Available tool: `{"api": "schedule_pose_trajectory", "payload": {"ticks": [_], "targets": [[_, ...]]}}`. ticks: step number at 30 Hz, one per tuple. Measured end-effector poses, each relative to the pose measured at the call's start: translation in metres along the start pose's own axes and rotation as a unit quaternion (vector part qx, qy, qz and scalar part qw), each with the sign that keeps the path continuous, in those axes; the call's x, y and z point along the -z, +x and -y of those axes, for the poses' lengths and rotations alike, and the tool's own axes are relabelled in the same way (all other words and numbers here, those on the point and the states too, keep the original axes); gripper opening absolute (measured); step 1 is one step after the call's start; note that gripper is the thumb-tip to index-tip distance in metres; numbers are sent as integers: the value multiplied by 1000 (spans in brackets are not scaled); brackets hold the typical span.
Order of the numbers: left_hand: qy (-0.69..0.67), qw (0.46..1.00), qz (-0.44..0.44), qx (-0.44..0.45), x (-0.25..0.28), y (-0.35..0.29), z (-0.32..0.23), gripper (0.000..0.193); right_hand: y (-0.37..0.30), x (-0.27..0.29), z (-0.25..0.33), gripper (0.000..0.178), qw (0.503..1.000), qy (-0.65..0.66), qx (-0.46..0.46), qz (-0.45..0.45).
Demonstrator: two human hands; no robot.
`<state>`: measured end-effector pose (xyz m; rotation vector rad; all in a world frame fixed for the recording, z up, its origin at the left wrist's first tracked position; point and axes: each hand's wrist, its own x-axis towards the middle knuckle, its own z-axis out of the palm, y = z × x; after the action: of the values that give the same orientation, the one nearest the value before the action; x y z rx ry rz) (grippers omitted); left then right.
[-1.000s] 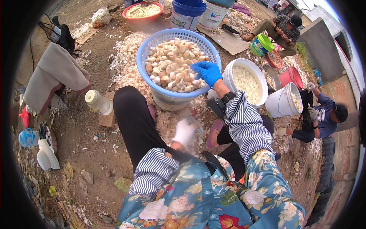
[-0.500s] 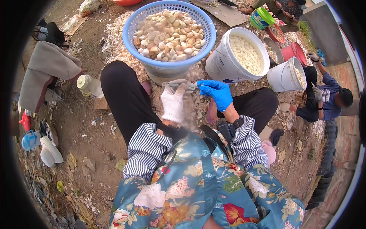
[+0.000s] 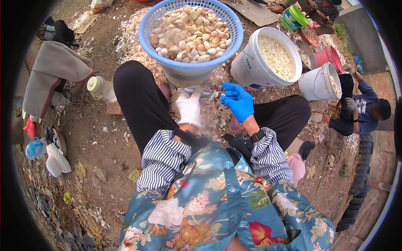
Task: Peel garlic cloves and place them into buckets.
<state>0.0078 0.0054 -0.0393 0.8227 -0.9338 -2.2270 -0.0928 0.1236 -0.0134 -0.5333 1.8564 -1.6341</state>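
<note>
Right hand [image 3: 237,101] has edged off the tool [image 3: 184,90] — pinching a clove [image 3: 222,94], likely light, slick, best gripped by its sides — left hand [image 3: 188,109] clamped on the tool

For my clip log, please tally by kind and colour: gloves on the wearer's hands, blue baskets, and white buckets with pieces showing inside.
White glove: 1
Blue glove: 1
Blue basket: 1
White buckets (larger one, smaller one): 2
Total: 5
</note>
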Motion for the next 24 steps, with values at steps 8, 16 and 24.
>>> {"api": "schedule_pose_trajectory", "payload": {"ticks": [8, 16, 24], "targets": [[290, 947, 73, -117, -4, -2, -4, 13, -3, 5, -7, 49, 988, -150, 32, -30], [38, 994, 106, 4, -1, -4, 0, 19, -5, 0, -14, 48, 997, -63, 36, 6], [-24, 994, 89, 59, 2, -5, 0, 21, -6, -3, -10, 51, 998, -48, 48, 7]]}}
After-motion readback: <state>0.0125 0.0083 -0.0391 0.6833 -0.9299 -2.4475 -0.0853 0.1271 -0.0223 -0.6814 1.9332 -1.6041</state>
